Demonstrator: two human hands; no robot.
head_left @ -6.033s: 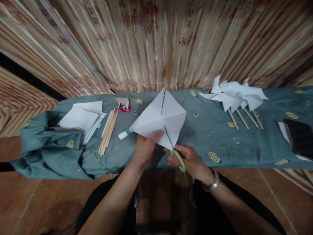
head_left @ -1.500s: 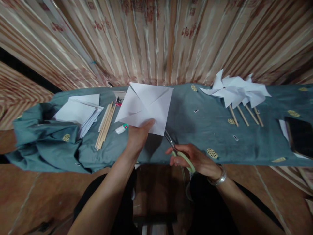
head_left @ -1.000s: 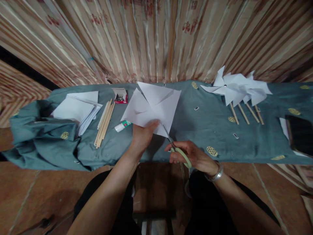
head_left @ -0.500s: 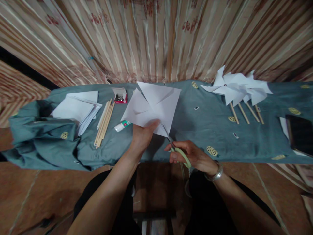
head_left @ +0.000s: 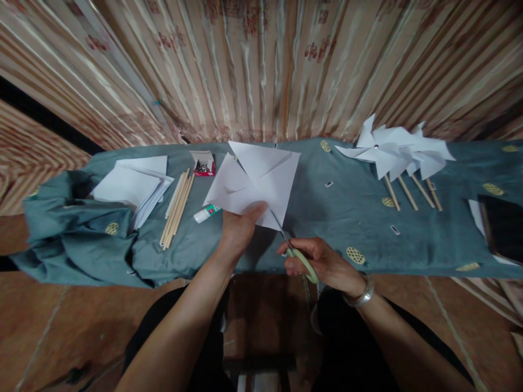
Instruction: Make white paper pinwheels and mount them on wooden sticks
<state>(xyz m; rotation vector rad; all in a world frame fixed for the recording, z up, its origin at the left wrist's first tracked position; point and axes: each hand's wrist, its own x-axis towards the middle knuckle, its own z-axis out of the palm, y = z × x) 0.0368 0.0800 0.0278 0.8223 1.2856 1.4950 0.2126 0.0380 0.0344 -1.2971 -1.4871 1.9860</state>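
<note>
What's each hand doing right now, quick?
Left hand: closed, holding the white paper sheet.
Right hand: closed around the green-handled scissors, blades at the sheet.

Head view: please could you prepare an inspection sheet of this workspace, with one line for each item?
Surface: blue-green cloth, bunched at its left end.
Job's things: paper with slits; scissors, blades at its near corner.
Clutter: stack of sheets, sticks, glue stick and open box of metal pieces on the left; pinwheels and phone on the right.
Hands: left hand grips the paper, thumb on top; right hand holds the scissors.
Cables: nothing clearly seen; a dark object at lower left is unclear.
Surroundings: striped curtain behind, brown floor below.
</note>
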